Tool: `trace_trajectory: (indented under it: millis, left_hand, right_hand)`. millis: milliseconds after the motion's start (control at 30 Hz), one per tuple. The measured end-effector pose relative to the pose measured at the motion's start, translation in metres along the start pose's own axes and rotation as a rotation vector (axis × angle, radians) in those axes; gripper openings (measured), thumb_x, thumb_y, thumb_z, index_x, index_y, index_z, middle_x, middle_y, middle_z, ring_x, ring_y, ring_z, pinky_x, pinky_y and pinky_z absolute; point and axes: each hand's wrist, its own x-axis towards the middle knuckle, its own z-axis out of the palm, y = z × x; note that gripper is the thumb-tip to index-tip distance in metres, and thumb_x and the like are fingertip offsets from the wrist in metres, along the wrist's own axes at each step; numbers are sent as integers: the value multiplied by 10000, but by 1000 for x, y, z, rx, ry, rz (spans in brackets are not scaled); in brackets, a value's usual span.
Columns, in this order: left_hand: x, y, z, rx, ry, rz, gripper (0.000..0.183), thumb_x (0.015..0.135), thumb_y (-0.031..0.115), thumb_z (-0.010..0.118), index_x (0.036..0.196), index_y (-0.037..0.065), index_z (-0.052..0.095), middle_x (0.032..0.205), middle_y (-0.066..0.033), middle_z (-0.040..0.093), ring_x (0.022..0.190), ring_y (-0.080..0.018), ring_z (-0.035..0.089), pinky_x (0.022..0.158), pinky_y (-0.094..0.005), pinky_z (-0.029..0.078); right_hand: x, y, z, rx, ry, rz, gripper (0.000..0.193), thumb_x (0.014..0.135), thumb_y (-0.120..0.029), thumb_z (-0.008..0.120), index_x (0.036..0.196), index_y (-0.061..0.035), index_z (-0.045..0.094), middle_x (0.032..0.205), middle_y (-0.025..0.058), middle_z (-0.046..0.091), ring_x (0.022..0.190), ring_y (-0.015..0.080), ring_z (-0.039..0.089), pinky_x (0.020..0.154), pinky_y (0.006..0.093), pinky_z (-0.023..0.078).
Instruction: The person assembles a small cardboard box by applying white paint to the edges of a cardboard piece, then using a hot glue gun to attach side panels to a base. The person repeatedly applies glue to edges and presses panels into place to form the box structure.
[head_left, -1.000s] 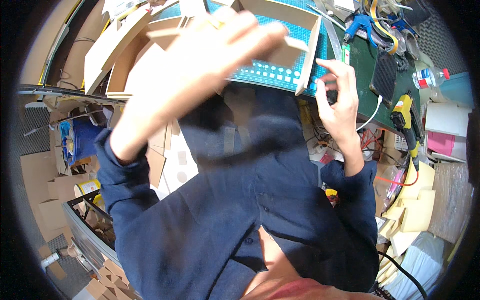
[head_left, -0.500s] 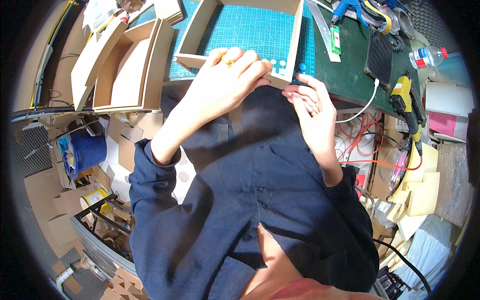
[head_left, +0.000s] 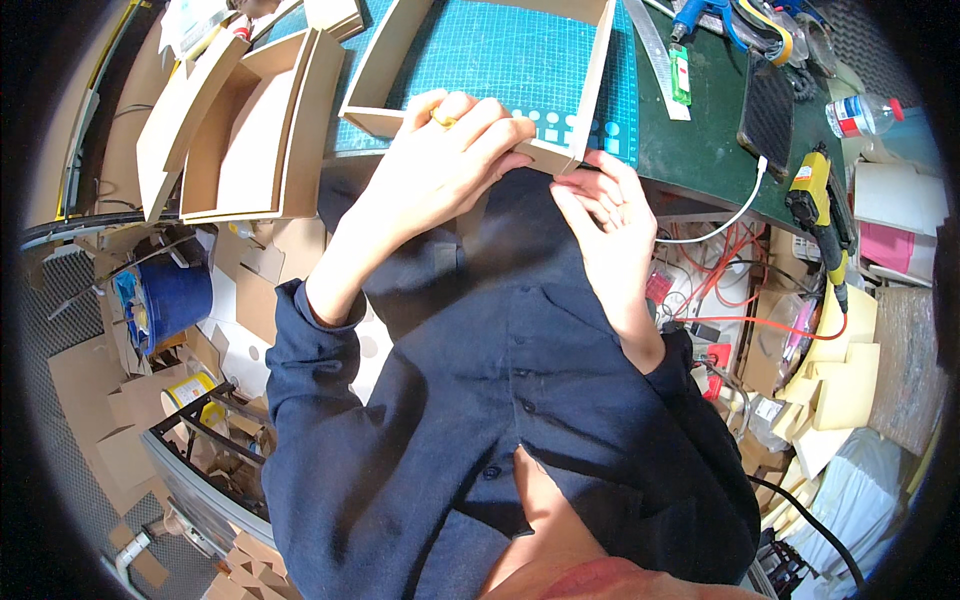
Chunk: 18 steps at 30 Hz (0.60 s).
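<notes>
A light brown box frame [head_left: 593, 92], apparently thin wood or board, lies over the teal cutting mat [head_left: 480, 60], with its near side at the table's front edge. My left hand [head_left: 440, 160], a yellow ring on one finger, wraps over that near side and hides much of it. At the near right corner, my right hand [head_left: 612, 215] has its thumb and fingertips closed about the board. Left of the frame stands a similar open box [head_left: 300, 140], with a curved board [head_left: 190, 110] leaning along its left side.
On the dark green table to the right are a metal ruler [head_left: 655, 60], a green-labelled tube [head_left: 680, 75], a blue-handled tool [head_left: 705, 20], a phone [head_left: 767, 105] with a white cable, a plastic bottle [head_left: 865, 116] and a yellow-black power tool [head_left: 822, 205]. A blue bin [head_left: 175, 300] stands lower left.
My right hand has moved a little left, its fingers closing in on the frame's near right corner. My left hand keeps its grip with barely any shift.
</notes>
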Motion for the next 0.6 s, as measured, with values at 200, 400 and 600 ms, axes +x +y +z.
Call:
trace_trajectory:
  millis: [200,400,600]
  left_hand:
    - [-3,1,1,-17,0,-16,274,930,327,659,1157,180,613,971,13,582,973,-162,561,992,-360,352]
    - [2,4,2,-155,68,-33,336,867,266,737,1184,200,648,939,39,647,931,-144,611,989,-364,331]
    - [5,1,5,-278,180,69,316,791,181,791,1098,176,715,935,36,704,866,-125,653,930,-320,361]
  right_hand:
    - [3,14,13,94,119,3,295,857,68,723,1123,42,598,1050,148,712,954,163,697,856,287,575]
    - [0,24,19,164,134,-55,248,865,79,714,1091,56,615,1053,146,715,928,159,700,842,284,577]
    - [-3,29,30,134,123,-130,188,893,93,675,1066,60,608,1022,151,708,921,159,696,854,281,568]
